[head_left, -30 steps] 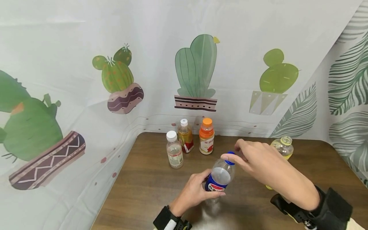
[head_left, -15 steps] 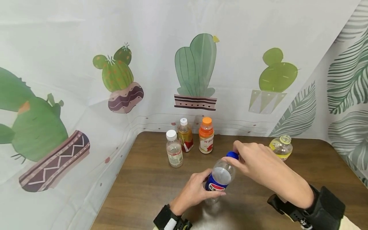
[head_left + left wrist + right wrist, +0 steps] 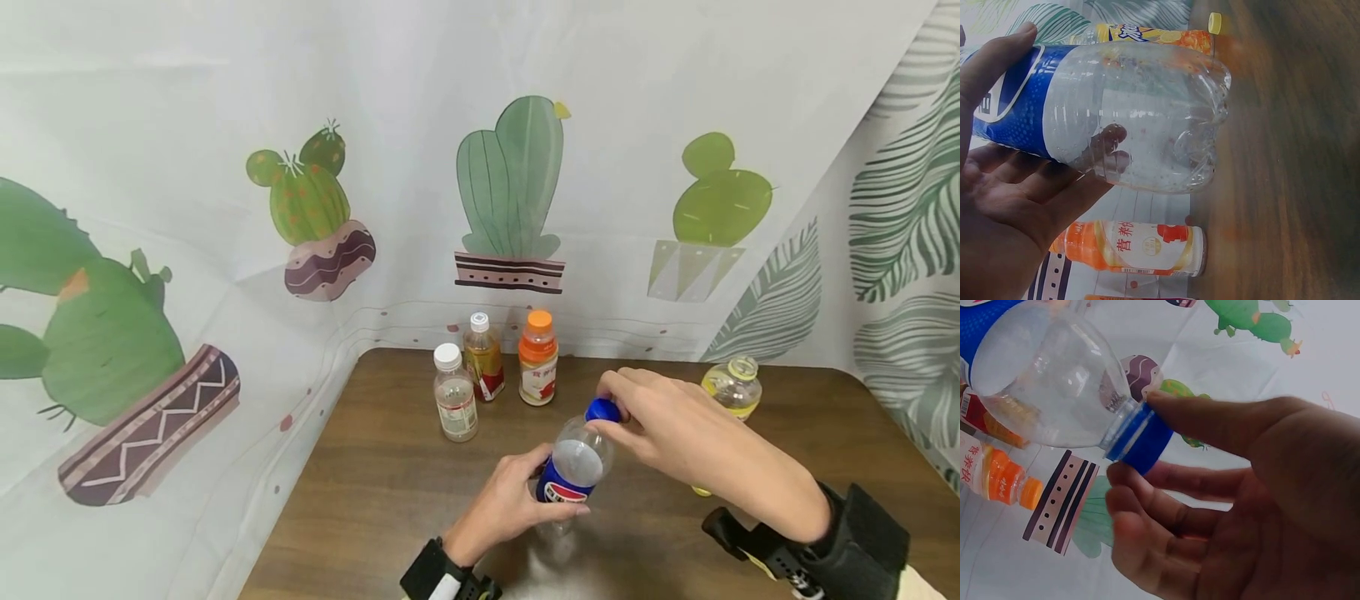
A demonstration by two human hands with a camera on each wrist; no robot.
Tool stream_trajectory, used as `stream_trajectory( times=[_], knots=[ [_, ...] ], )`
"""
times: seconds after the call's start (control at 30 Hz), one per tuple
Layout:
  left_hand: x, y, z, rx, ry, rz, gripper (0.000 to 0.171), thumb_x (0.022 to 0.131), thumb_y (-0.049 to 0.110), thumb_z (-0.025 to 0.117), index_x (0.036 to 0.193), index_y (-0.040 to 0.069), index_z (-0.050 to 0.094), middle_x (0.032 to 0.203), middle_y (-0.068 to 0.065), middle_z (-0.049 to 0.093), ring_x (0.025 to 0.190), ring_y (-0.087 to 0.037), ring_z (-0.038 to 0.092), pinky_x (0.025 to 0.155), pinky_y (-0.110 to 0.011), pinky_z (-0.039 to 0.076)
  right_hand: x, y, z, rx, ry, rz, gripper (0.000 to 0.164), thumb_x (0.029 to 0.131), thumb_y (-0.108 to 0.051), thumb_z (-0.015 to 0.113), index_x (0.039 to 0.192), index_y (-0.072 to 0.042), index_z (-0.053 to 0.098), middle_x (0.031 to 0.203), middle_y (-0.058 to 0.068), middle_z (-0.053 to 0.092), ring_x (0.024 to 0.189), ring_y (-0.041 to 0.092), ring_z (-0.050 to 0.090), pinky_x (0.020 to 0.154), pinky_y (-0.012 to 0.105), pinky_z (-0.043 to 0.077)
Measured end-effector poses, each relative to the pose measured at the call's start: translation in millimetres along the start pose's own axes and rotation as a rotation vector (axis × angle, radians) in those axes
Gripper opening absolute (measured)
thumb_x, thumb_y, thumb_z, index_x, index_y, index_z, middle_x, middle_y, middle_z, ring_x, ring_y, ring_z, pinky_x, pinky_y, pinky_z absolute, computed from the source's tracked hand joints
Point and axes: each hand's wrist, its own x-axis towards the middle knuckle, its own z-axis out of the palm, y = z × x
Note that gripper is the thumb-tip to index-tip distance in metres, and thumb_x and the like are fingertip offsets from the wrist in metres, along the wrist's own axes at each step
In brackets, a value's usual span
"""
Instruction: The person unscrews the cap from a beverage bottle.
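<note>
A clear plastic bottle with a blue label and a blue cap is between my two hands, its top leaning to the right in the head view. My left hand grips it round the label, thumb on the near side. In the left wrist view the bottle's lower part looks see-through and holds no visible liquid. My right hand pinches the blue cap between thumb and fingertips. That cap sits on the bottle's neck. Whether the bottle's base touches the table is hard to tell.
Behind the left hand stand a white-capped clear bottle, a brown-drink bottle and an orange-capped bottle. A capless yellow-labelled bottle is beyond the right hand. A yellow cap lies on the wooden table.
The right hand's fingers have come down and closed round the blue cap, over which they were partly raised before. The left hand and bottle have stayed almost in place.
</note>
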Motion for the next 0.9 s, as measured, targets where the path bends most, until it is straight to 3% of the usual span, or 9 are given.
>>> stream_trajectory(
  times=[0.3,0.53,0.63,0.77,0.9],
  knots=[
    [0.1,-3.3,2.8,0.02,-0.012,0.025,0.054,0.08,0.045,0.081,0.121,0.018,0.059,0.11,0.002,0.072,0.095,-0.001,0.067,0.082,-0.019,0.055,-5.7,6.4,2.5,0.06,-0.032,-0.047,0.02,0.089,-0.028,0.074,0.101,-0.022,0.06,0.084,-0.015,0.053,0.074,0.0,0.047,0.061,0.02,0.042],
    [1.0,-4.0,3.7,0.036,-0.03,0.027,0.058,0.081,0.045,0.08,0.127,0.016,0.057,0.113,0.001,0.072,0.099,-0.003,0.067,0.084,-0.019,0.054,-4.3,4.4,-2.2,-0.026,-0.036,0.045,0.047,0.086,-0.049,0.073,0.115,-0.014,0.061,0.086,-0.01,0.064,0.074,0.005,0.057,0.062,0.027,0.046],
    [1.3,-5.0,4.0,0.032,-0.027,0.033,0.058,0.081,0.044,0.08,0.127,0.016,0.057,0.114,0.0,0.072,0.099,-0.003,0.067,0.084,-0.019,0.055,-1.8,1.1,-4.9,-0.036,-0.028,0.113,0.046,0.088,-0.057,0.066,0.104,-0.015,0.065,0.078,-0.012,0.063,0.064,0.004,0.055,0.055,0.026,0.044],
    [1.4,-5.4,3.5,0.034,-0.017,0.031,0.057,0.081,0.045,0.08,0.125,0.016,0.058,0.113,0.001,0.072,0.099,-0.003,0.067,0.084,-0.019,0.055,-0.6,-3.4,-5.3,-0.071,-0.044,0.175,0.046,0.09,-0.065,0.057,0.077,-0.021,0.06,0.059,-0.014,0.05,0.052,0.004,0.044,0.045,0.025,0.033],
    [2.3,-5.7,2.6,0.049,-0.011,0.03,0.057,0.081,0.046,0.08,0.125,0.017,0.058,0.112,0.002,0.072,0.097,-0.002,0.067,0.083,-0.019,0.054,-0.6,-4.8,-2.2,-0.083,-0.053,0.18,0.045,0.089,-0.06,0.061,0.068,-0.021,0.053,0.054,-0.011,0.041,0.049,0.006,0.04,0.043,0.024,0.029]
  ],
)
